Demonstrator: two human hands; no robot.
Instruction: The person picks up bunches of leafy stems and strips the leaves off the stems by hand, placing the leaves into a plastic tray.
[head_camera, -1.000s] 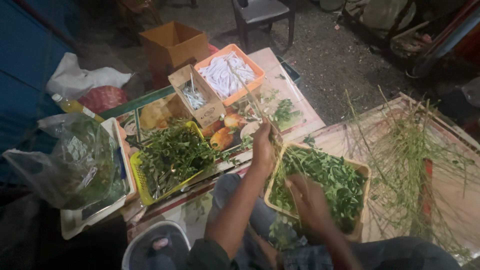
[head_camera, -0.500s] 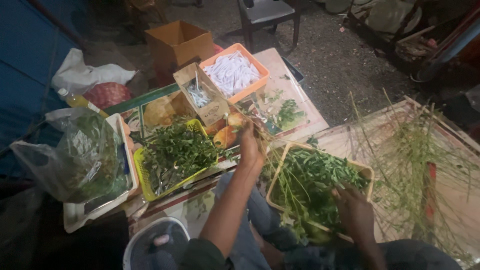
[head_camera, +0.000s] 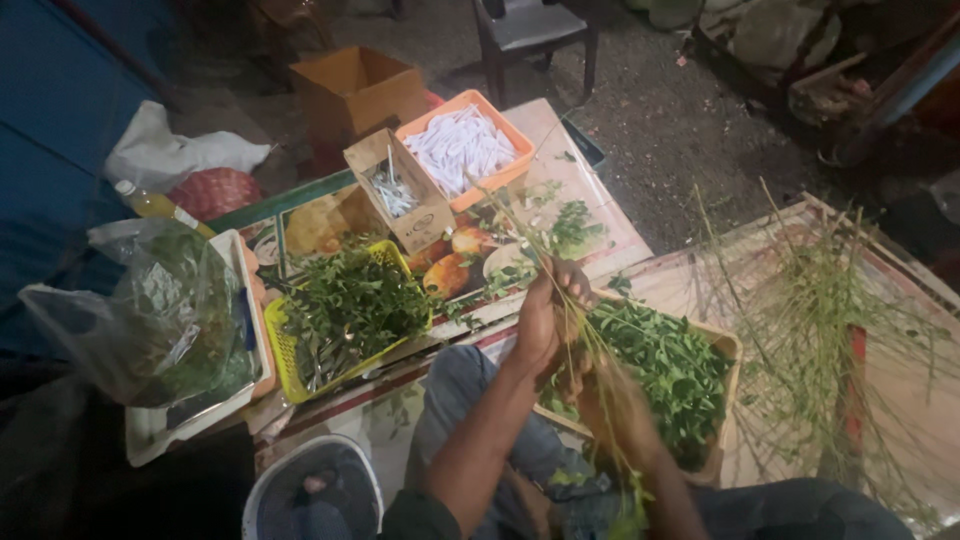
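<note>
My left hand (head_camera: 545, 318) is closed around a long thin green stem (head_camera: 520, 240) that slants up over the table. My right hand (head_camera: 612, 402), blurred, grips the same stem lower down, just below the left hand. Both hands are above a tan tray (head_camera: 733, 348) on my lap, and it is full of loose green leaves (head_camera: 672, 362). The lower end of the stem still carries leaves near my knee.
A yellow basket (head_camera: 281, 352) of leafy sprigs sits to the left, beside a plastic bag of greens (head_camera: 160, 310) in a white tray (head_camera: 170, 432). An orange tray (head_camera: 512, 165), a small cardboard box (head_camera: 420, 220) and a larger carton (head_camera: 355, 85) stand behind. Bare stems (head_camera: 830, 330) are piled at right.
My right hand came back from the tray's right side to the stem under my left hand. The left hand kept hold of the stem and shifted slightly.
</note>
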